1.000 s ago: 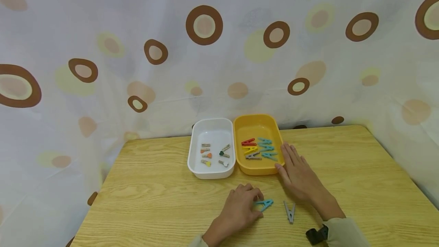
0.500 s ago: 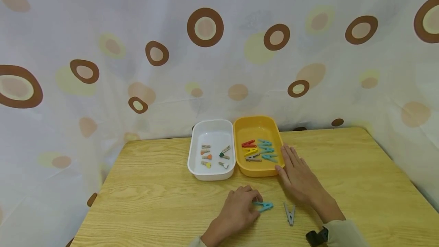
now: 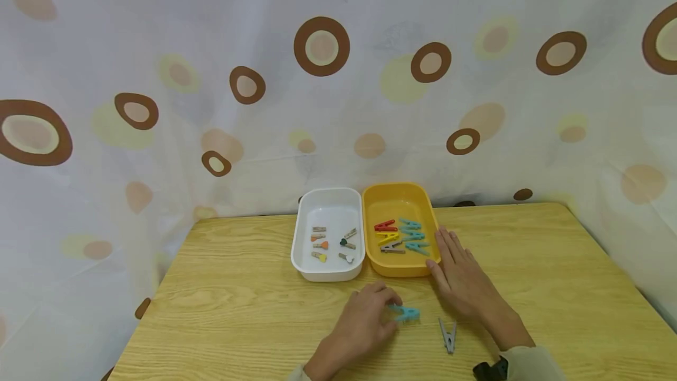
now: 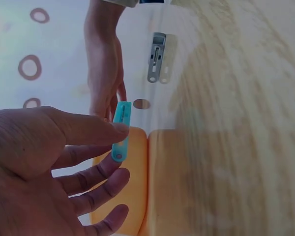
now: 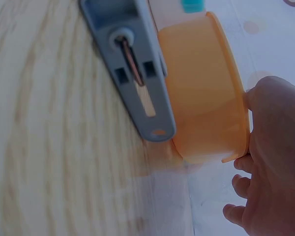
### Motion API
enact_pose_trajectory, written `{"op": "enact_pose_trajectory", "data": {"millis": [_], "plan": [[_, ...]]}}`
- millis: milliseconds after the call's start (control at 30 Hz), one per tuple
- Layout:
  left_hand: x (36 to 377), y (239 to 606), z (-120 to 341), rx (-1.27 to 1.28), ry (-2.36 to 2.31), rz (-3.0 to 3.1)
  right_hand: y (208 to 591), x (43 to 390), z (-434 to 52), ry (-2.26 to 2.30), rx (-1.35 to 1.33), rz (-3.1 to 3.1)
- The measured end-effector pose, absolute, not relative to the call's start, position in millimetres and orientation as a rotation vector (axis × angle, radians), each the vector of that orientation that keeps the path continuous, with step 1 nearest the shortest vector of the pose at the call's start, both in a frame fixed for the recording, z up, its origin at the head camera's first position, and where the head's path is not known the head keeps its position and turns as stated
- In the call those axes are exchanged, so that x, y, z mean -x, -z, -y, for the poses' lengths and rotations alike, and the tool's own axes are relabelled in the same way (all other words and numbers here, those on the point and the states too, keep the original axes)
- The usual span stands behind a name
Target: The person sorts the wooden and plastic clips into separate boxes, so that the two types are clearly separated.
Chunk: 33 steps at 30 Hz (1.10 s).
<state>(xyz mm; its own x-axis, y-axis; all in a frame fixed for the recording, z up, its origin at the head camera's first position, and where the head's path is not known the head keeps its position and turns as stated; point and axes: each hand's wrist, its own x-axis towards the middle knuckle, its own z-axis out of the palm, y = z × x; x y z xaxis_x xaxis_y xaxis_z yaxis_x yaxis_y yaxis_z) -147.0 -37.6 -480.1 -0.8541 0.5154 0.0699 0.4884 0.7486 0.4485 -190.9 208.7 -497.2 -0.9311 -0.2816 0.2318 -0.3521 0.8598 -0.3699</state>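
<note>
My left hand (image 3: 388, 308) pinches one end of a teal clothespin (image 3: 408, 313) between thumb and fingers, just above the wooden table; the left wrist view shows the same teal clothespin (image 4: 120, 129) in the grip. A grey clothespin (image 3: 448, 334) lies loose on the table to its right, and looms large as the grey clothespin (image 5: 132, 64) in the right wrist view. My right hand (image 3: 449, 257) lies flat with straight fingers, its thumb side against the yellow bin (image 3: 400, 188), which holds several coloured clothespins.
A white bin (image 3: 296, 246) with several small wooden pegs stands against the yellow bin's left side. A spotted curtain hangs behind the table's far edge. The table (image 3: 238, 310) extends left and right of the hands.
The left hand has raised the teal clothespin slightly off the table. The right hand and the grey clothespin stay where they were.
</note>
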Motion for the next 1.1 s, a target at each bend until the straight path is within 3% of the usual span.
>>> {"op": "enact_pose_trajectory", "data": {"millis": [1100], "plan": [[160.6, 452.7, 52.3, -1.024, -1.151, -2.988, 494.5, 192.1, -207.4, -0.619, -0.514, 2.863]]}}
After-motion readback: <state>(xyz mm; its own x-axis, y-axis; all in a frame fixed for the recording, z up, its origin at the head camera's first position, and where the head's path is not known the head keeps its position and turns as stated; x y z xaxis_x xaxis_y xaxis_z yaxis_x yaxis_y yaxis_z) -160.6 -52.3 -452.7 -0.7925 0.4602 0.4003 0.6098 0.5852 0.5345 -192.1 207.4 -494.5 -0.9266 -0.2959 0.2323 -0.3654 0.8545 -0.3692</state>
